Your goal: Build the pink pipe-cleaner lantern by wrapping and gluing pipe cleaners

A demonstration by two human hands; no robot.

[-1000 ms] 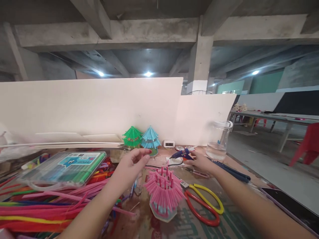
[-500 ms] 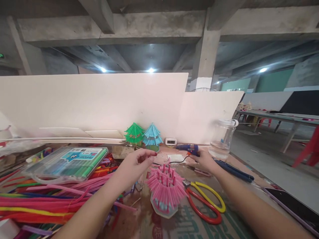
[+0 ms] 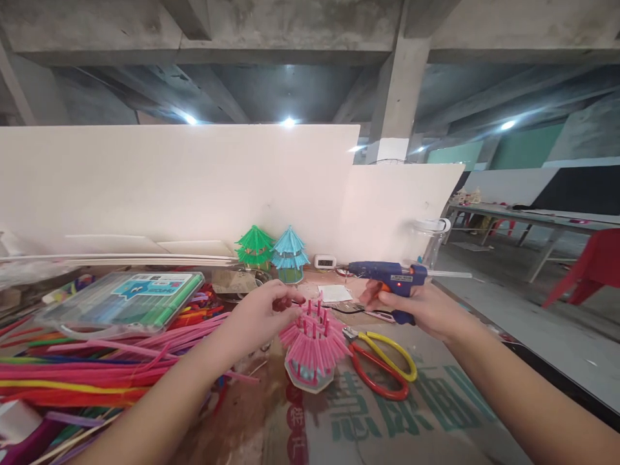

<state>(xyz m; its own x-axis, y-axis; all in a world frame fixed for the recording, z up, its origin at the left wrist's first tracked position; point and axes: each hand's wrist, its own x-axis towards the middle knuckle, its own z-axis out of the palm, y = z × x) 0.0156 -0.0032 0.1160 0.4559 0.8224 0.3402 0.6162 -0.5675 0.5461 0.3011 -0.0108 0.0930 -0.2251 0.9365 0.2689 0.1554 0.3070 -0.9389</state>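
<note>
Two hands out: right hand (image 3: 429,310) grips blue glue gun (image 3: 387,271); left hand (image 3: 261,311) half-curled, grasp unclear. Black cord (image 3: 347,312), if tugged, could snag pink pagoda model (image 3: 317,352).

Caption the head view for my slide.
Right hand grips the glue gun; left hand beside the pink model.

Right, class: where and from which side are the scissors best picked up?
Likely by the red handle and yellow handle, from the near right: the scissors lie flat, loops spread that way, metal end toward the pink model.
</note>
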